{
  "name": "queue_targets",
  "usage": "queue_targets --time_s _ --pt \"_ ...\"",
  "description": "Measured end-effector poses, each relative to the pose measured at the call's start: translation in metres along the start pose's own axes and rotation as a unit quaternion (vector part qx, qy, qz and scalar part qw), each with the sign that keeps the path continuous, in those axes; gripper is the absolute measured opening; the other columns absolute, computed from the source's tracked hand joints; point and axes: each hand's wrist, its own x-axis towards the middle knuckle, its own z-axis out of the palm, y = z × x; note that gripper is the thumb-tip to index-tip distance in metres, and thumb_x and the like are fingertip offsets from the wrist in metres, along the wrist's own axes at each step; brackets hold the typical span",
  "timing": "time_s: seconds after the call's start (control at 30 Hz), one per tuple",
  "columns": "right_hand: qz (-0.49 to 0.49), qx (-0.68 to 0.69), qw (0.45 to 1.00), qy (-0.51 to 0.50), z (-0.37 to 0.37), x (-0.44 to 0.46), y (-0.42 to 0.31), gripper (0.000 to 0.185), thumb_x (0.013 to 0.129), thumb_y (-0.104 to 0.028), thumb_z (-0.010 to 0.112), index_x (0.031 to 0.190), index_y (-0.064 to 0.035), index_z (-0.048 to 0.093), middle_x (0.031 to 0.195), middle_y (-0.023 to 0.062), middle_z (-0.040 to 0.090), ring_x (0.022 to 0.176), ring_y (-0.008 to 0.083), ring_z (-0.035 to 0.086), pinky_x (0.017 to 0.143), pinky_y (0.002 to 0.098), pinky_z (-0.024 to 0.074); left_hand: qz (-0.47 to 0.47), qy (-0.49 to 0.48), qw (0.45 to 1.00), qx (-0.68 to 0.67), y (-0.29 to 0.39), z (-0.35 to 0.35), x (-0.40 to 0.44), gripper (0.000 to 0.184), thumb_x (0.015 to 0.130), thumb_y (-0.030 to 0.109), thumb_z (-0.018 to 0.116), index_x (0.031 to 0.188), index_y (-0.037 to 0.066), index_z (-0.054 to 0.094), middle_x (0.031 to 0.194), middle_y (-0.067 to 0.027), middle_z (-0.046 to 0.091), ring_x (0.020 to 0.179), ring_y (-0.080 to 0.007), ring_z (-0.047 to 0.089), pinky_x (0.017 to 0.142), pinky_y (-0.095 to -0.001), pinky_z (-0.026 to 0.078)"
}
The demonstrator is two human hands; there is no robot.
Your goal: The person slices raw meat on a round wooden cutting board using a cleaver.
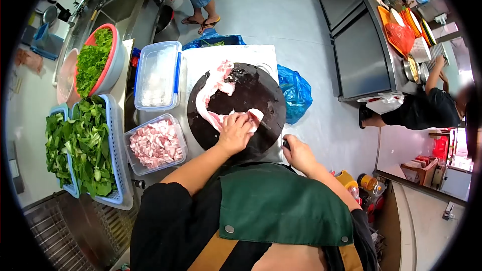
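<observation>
A long strip of raw pork (205, 98) curves over the round dark cutting board (256, 88). My left hand (235, 133) presses down on the strip's near end, its fingers bent over the meat. Right of the board, my right hand (300, 155) is closed around a black handle (286, 144), which looks like a knife's; the blade is mostly hidden. Left of the board stands a clear tub of cut pork pieces (156, 144). Behind that tub is a lidded clear container (158, 75) with pale contents.
Leafy greens (93, 145) fill blue baskets at the left, with lettuce (95, 60) in a red-rimmed basin behind. A blue plastic bag (293, 93) hangs beside the board's stand. One person (201, 0) stands ahead; another (427, 105) works at the right counter.
</observation>
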Motion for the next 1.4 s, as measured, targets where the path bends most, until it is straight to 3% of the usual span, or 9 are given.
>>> queue_targets --time_s 0.07,0.13,0.27,0.37,0.47,1.0,1.2,1.33,1.4 --pt "-0.002 -0.015 1.0 0.025 0.008 -0.002 0.01 0.027 0.082 -0.018 0.057 0.103 -0.0059 0.047 0.092 0.0185 0.058 0.076 0.0378 0.059 0.066 0.0447 0.0475 -0.005 0.004 1.0 0.017 0.001 -0.001 -0.004 0.03 0.067 0.019 0.069 0.094 0.009 0.06 0.111 -0.0069 0.051 0.106 -0.0292 0.044 0.09 -0.0436 0.034" --pt "0.08 -0.056 0.993 0.059 0.016 -0.01 0.019 0.026 0.081 -0.017 0.057 0.102 -0.0058 0.047 0.092 0.0183 0.058 0.076 0.0378 0.059 0.065 0.0443 0.0478 -0.014 0.005 0.999 0.03 0.002 -0.007 -0.012 0.029 0.062 0.018 0.069 0.088 0.009 0.06 0.109 -0.0065 0.052 0.106 -0.0286 0.044 0.09 -0.0429 0.035" --pt "0.004 -0.014 0.995 0.104 0.006 -0.019 0.008 0.026 0.082 -0.018 0.057 0.101 -0.0055 0.046 0.093 0.0183 0.059 0.077 0.0373 0.059 0.064 0.0442 0.0479 0.006 -0.019 0.998 0.061 -0.001 -0.016 -0.028 0.03 0.061 0.019 0.069 0.087 0.008 0.059 0.108 -0.009 0.051 0.107 -0.0292 0.044 0.087 -0.0438 0.037" --pt "-0.03 -0.023 0.998 0.048 0.011 -0.016 -0.01 0.027 0.083 -0.02 0.055 0.104 -0.0048 0.045 0.095 0.0181 0.059 0.08 0.0365 0.06 0.066 0.0445 0.048 0.024 -0.012 0.999 0.047 0.002 -0.01 -0.033 0.041 0.065 0.017 0.069 0.103 0.008 0.056 0.108 -0.008 0.052 0.107 -0.0281 0.046 0.086 -0.0412 0.038" --pt "-0.066 -0.02 0.998 0.0 0.026 -0.017 -0.025 0.026 0.085 -0.02 0.053 0.102 -0.0038 0.043 0.094 0.0196 0.058 0.081 0.0366 0.059 0.067 0.0452 0.0477 0.011 0.001 0.997 0.073 -0.003 0.002 -0.041 0.042 0.065 0.016 0.069 0.104 0.007 0.055 0.108 -0.0089 0.052 0.107 -0.0273 0.046 0.085 -0.041 0.039" --pt "0.027 -0.03 0.999 -0.005 0.063 0.02 -0.054 0.024 0.084 -0.018 0.052 0.092 0.0024 0.042 0.073 0.025 0.06 0.071 0.0422 0.06 0.065 0.0485 0.0473 -0.008 0.072 0.997 -0.002 -0.016 0.025 -0.033 0.044 0.06 0.015 0.072 0.098 0.003 0.056 0.104 -0.0105 0.054 0.099 -0.0297 0.049 0.082 -0.0412 0.041" --pt "-0.024 -0.021 0.999 0.004 0.079 0.035 -0.049 0.022 0.085 -0.018 0.048 0.094 0.0003 0.041 0.082 0.0255 0.059 0.074 0.0442 0.057 0.064 0.0499 0.0459 -0.05 0.065 0.996 0.038 -0.023 0.033 -0.037 0.035 0.061 0.019 0.07 0.09 0.006 0.057 0.096 -0.01 0.054 0.095 -0.029 0.049 0.078 -0.0432 0.039" --pt "0.013 -0.032 0.998 -0.05 0.063 0.005 -0.034 0.019 0.084 -0.015 0.047 0.098 -0.0028 0.041 0.084 0.0227 0.059 0.077 0.0433 0.058 0.068 0.0506 0.0458 -0.046 0.133 0.989 0.05 -0.013 0.029 -0.034 0.037 0.061 0.015 0.069 0.093 0.004 0.055 0.099 -0.0116 0.053 0.095 -0.0303 0.05 0.079 -0.0415 0.039" --pt "0.03 -0.016 0.999 -0.038 0.064 0.027 -0.046 0.018 0.085 -0.016 0.046 0.097 -0.0027 0.042 0.088 0.0237 0.06 0.078 0.0431 0.058 0.07 0.0503 0.0455 -0.042 0.086 0.994 0.043 -0.011 0.024 -0.035 0.036 0.06 0.015 0.069 0.09 0.004 0.055 0.095 -0.011 0.052 0.094 -0.0299 0.049 0.079 -0.0413 0.039"
